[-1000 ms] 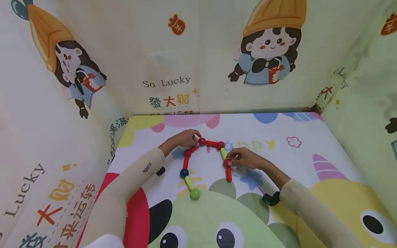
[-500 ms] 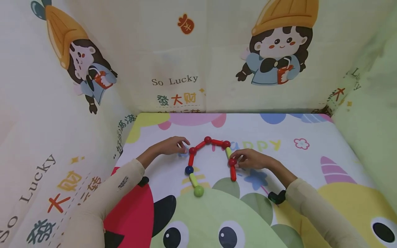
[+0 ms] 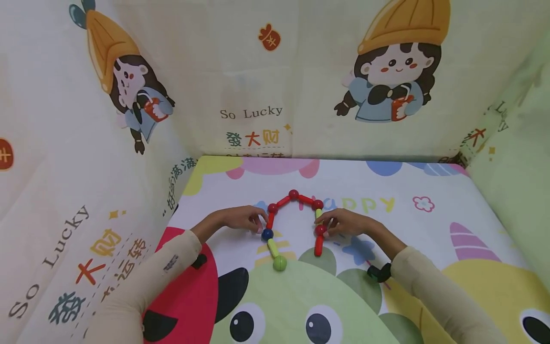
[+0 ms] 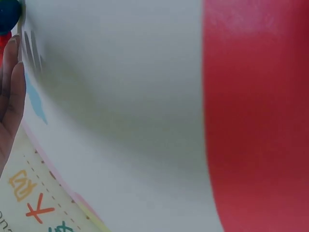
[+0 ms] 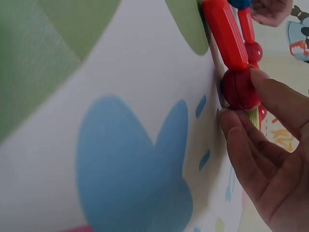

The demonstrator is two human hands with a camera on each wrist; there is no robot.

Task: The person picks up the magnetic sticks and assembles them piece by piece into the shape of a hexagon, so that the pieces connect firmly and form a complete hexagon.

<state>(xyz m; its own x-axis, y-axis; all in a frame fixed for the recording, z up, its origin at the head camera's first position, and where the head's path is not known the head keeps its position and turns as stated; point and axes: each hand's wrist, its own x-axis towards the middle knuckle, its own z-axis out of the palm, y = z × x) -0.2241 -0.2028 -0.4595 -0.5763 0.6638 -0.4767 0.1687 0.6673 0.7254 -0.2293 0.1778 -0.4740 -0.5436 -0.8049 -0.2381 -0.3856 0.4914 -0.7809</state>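
A chain of toy rods and balls lies on the table as an arch open toward the person. My right hand (image 3: 343,221) pinches the red ball (image 5: 239,89) on the arch's right side, thumb on one side and fingers on the other. A red rod (image 3: 318,246) sticks out from this ball toward the person. My left hand (image 3: 241,218) is beside the arch's left side, its fingertips right at the blue ball (image 3: 267,234) and the red rod (image 3: 270,220) above it. From the blue ball a light green rod (image 3: 273,248) leads to a green ball (image 3: 280,263).
More red balls and red rods form the arch's top, with a red ball (image 3: 293,194) at its peak. The cartoon-printed table (image 3: 378,184) is bordered by hanging printed cloth (image 3: 318,134) at the back and both sides. Black bands sit at both wrists.
My left hand has left the upper left part of the arch and come down toward the blue ball. The right hand stays at its red ball. The view has shifted slightly.
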